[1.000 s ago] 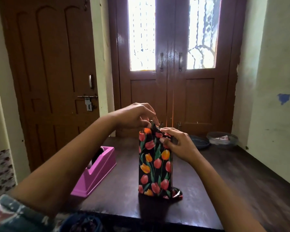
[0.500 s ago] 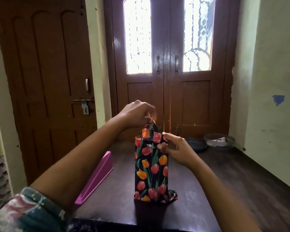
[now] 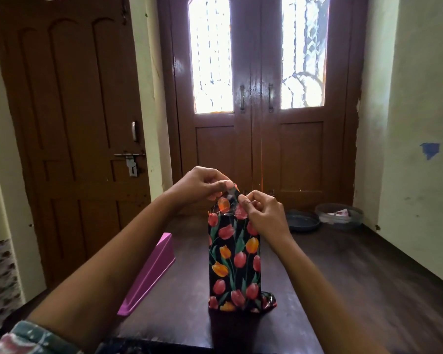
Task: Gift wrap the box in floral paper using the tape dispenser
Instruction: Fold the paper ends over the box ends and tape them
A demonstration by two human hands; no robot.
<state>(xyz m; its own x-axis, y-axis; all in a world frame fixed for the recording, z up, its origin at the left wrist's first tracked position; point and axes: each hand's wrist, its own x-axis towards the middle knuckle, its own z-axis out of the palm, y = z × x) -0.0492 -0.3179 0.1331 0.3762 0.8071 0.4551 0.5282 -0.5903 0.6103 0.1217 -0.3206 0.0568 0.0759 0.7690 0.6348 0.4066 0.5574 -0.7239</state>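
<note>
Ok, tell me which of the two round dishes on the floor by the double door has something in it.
The clear round plastic container, the right one nearer the wall, holds something white. The dark shallow round dish looks empty.

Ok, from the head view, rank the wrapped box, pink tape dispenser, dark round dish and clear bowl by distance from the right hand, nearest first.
1. Wrapped box: touching the right hand, which pinches its top flap.
2. Dark round dish: on the floor beyond, to the right.
3. Clear bowl: just past the dish.

Pink tape dispenser: left; too close to call against the dish.
</note>
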